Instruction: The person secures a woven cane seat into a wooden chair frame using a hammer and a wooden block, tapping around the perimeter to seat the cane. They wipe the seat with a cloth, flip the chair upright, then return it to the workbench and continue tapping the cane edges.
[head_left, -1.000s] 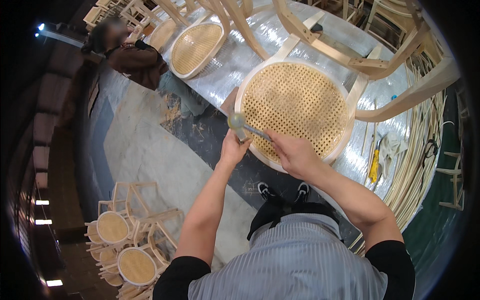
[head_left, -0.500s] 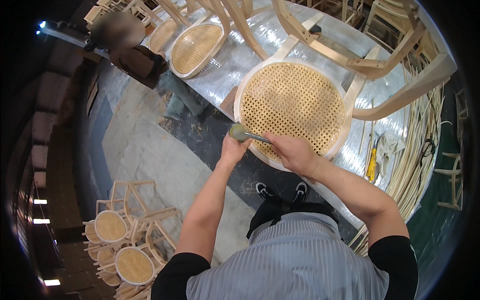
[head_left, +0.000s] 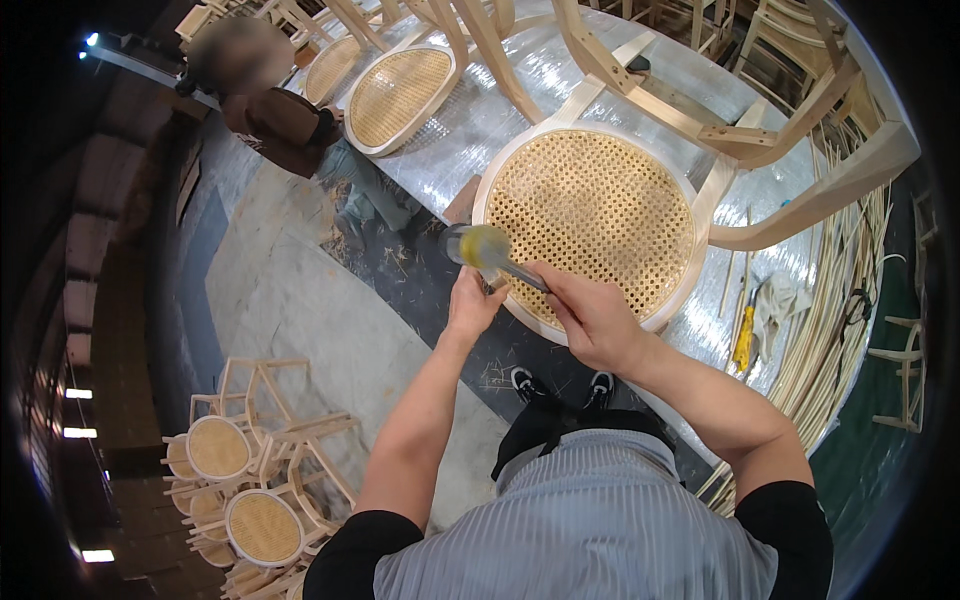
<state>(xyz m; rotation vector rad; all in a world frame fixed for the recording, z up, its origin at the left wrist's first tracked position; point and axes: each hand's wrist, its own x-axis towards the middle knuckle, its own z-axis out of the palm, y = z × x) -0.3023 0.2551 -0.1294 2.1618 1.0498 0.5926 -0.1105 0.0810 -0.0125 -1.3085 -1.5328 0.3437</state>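
A pale wooden chair lies upturned on a shiny covered table [head_left: 520,90], its round woven cane seat [head_left: 590,220] facing me. My right hand [head_left: 590,315] grips the handle of a mallet [head_left: 480,248] whose yellowish head hovers at the seat's near-left rim. My left hand [head_left: 472,303] rests at that rim just below the mallet head, fingers curled against the wooden frame; what it pinches is hidden.
A second cane-seat chair [head_left: 400,95] lies further left on the table. A seated person [head_left: 285,120] is at the far left. Stacked cane chairs [head_left: 250,480] stand on the floor lower left. Long cane strips [head_left: 840,300] and a yellow-handled tool [head_left: 745,345] lie at right.
The mallet head has swung slightly up and left along the seat rim. Both hands stay at the same spot on the rim.
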